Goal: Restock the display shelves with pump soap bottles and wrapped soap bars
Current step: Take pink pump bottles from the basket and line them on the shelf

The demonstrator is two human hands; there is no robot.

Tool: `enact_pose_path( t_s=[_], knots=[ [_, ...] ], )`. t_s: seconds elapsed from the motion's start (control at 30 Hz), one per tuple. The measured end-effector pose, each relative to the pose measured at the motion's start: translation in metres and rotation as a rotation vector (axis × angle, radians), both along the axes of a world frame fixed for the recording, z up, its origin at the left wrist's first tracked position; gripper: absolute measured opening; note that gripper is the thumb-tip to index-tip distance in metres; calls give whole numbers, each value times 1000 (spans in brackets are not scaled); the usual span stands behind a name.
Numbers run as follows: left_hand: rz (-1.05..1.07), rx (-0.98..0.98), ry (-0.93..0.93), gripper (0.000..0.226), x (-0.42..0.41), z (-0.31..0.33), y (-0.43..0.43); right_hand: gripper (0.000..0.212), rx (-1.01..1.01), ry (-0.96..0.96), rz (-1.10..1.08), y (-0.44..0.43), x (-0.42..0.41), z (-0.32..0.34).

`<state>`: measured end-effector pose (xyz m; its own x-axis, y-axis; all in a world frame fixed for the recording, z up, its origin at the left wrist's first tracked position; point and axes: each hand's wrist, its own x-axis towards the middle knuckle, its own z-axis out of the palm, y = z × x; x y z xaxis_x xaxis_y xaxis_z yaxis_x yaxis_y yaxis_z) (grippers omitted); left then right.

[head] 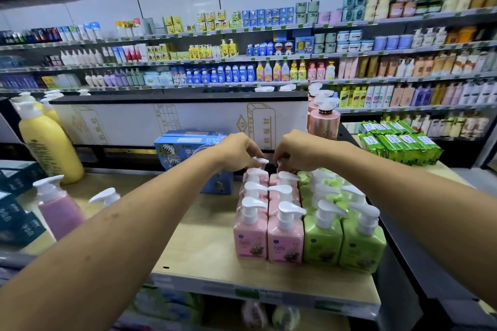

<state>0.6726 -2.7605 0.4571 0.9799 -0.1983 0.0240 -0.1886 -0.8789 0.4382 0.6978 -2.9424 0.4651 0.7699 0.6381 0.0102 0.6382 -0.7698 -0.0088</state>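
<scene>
Left forearm [121, 228] and right forearm [403, 191] stretch in over the shelf [204, 244], the right one lying just above the green pump bottles [322, 239]. At the far end, the left hand [236, 148] has its grip clamped, fingertips pinching the white pump head of the left rear pink bottle [260, 162]. The right hand [298, 150] curls its grip the same way on the right rear pink bottle [280, 163], whose head is mostly hidden under the fingers. Both bottles stand at the back of two tight columns of pink pump bottles [250, 239], which touch the green block on their right.

Likely trouble comes from holding by the pump heads alone. A downward push could squirt soap, and a sideways one could tilt a bottle into its neighbours and topple the packed columns toward the shelf's front edge. If the right elbow sank, it would probably catch the green pumps. Wrapped soap bars [398, 142] lie well apart, back right.
</scene>
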Motion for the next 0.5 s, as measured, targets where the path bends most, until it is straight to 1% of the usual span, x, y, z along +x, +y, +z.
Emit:
enact_pose_path(
  t_s=[0.13,0.2,0.27,0.33,0.37,0.43,0.5],
  knots=[
    [9,-107,52,24,-6,5,1,19,-40,55,-14,-3,1,4],
    [5,-126,21,22,-14,14,11,27,-34,95,-33,-6,4,7],
    [5,-98,-16,17,-27,26,35,34,16,101,-55,-6,6,9],
    [21,-99,-15,15,-44,37,65,33,94,47,-54,0,5,11],
    [40,-58,-28,14,-52,40,80,32,131,6,-42,3,4,13],
    [104,82,-69,14,-71,39,112,30,199,-86,20,18,-2,17],
    [181,177,-71,19,-90,34,142,29,243,-147,106,39,-11,20]
  ],
)
